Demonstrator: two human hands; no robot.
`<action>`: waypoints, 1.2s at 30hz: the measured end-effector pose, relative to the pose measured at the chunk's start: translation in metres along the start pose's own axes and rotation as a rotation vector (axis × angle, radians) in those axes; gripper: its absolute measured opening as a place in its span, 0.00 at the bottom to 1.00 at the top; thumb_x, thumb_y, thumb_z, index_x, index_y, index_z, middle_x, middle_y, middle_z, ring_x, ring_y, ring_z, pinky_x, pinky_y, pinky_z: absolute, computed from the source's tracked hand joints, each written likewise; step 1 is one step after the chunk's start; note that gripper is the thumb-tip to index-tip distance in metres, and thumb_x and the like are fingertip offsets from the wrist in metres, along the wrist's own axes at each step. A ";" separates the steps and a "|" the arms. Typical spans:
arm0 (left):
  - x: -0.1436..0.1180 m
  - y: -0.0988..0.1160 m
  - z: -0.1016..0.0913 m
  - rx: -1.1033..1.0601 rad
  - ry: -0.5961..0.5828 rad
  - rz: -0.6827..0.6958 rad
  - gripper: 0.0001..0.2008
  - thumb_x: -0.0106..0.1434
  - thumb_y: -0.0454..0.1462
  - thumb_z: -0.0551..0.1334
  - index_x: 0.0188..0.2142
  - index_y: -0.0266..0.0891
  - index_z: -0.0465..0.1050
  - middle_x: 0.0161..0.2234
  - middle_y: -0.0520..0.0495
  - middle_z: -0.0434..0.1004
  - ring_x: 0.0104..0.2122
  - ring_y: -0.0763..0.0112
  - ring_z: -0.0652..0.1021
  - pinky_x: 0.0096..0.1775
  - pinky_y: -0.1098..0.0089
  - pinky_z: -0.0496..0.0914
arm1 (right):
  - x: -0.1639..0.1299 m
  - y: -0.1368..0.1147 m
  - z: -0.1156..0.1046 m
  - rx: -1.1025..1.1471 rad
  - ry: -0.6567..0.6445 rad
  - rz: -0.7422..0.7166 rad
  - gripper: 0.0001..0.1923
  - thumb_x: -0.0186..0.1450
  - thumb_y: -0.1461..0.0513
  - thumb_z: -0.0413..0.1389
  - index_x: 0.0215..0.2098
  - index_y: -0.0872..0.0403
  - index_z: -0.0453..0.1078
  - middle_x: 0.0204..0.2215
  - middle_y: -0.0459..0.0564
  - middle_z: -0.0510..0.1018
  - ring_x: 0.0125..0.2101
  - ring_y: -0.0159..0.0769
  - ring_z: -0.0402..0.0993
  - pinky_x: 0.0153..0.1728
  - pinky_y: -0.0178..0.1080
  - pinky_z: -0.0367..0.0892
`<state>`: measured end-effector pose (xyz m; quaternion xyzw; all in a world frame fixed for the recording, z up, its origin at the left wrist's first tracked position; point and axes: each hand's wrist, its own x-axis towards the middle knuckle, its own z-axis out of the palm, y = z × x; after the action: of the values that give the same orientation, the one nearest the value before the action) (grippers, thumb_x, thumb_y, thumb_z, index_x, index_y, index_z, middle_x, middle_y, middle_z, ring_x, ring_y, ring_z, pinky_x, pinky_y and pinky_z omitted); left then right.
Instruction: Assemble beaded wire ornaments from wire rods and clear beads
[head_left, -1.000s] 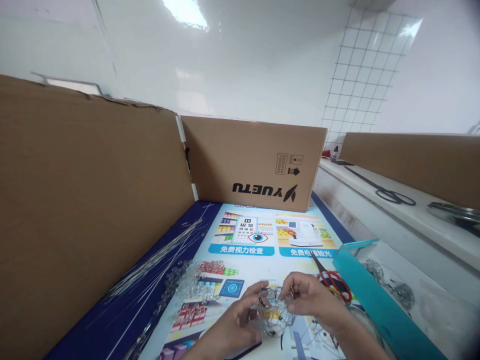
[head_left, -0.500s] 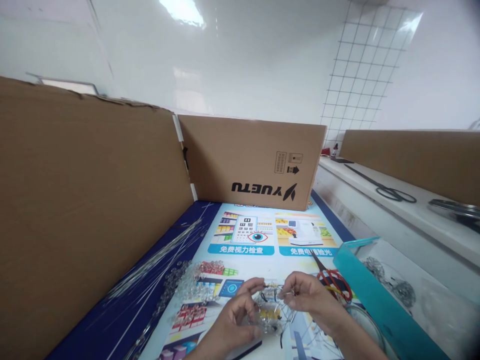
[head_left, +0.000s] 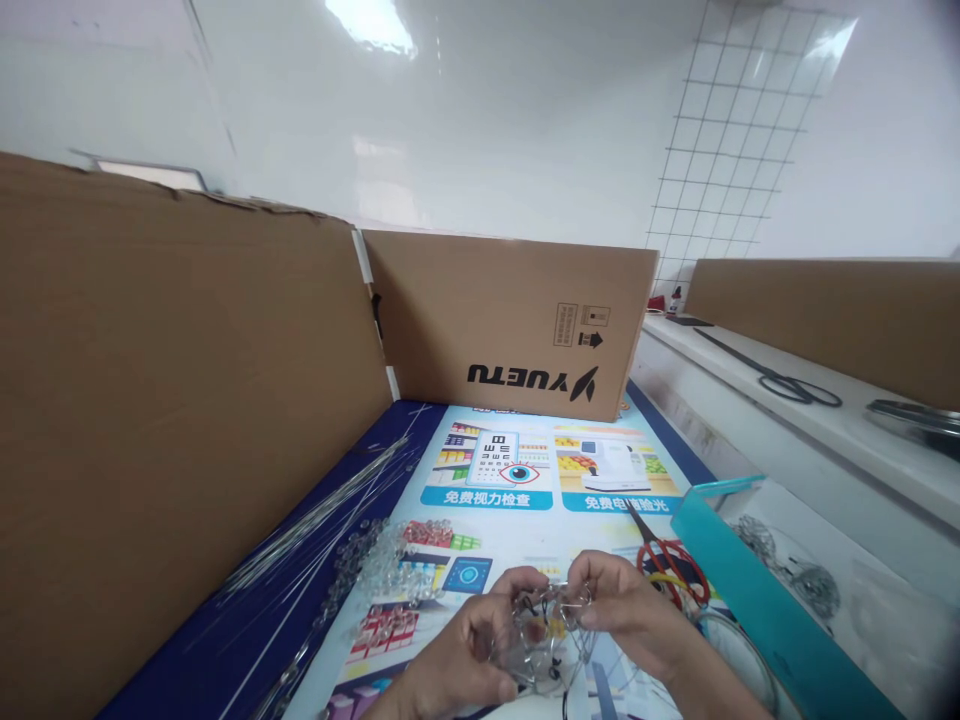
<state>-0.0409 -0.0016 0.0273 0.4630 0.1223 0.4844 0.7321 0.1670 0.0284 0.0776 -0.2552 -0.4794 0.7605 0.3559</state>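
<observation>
Between my hands is a see-through cluster of clear beads and thin wire (head_left: 541, 640), with small black ties on it. My left hand (head_left: 471, 650) grips its left side, thumb below and fingers curled behind. At its upper right, my right hand (head_left: 619, 605) pinches the edge of the cluster between thumb and fingers. Loose wire ends trail down from the piece. Clear loose beads (head_left: 390, 565) lie spread on the printed mat to the left of my hands. Just beyond my right hand rest scissors with red handles (head_left: 675, 570).
Long thin wires (head_left: 322, 510) lie along the left side. A teal-edged box (head_left: 750, 590) with wire pieces (head_left: 814, 590) stands at right. Cardboard panels (head_left: 510, 320) wall the left and back. Large black scissors (head_left: 795, 385) lie on a white ledge.
The beaded wire cluster has turned and now shows a rounder face. My right hand has come closer against its upper edge. The view has shifted slightly.
</observation>
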 end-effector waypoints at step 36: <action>0.001 -0.003 0.002 -0.307 0.121 -0.114 0.24 0.43 0.32 0.70 0.39 0.41 0.64 0.39 0.45 0.72 0.38 0.62 0.73 0.41 0.62 0.63 | -0.003 -0.004 0.003 -0.155 0.089 -0.056 0.09 0.51 0.65 0.62 0.31 0.57 0.70 0.27 0.48 0.74 0.29 0.32 0.66 0.31 0.34 0.58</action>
<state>-0.0372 -0.0021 0.0267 0.3083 0.1166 0.4820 0.8118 0.1682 0.0253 0.0825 -0.3019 -0.5273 0.6989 0.3773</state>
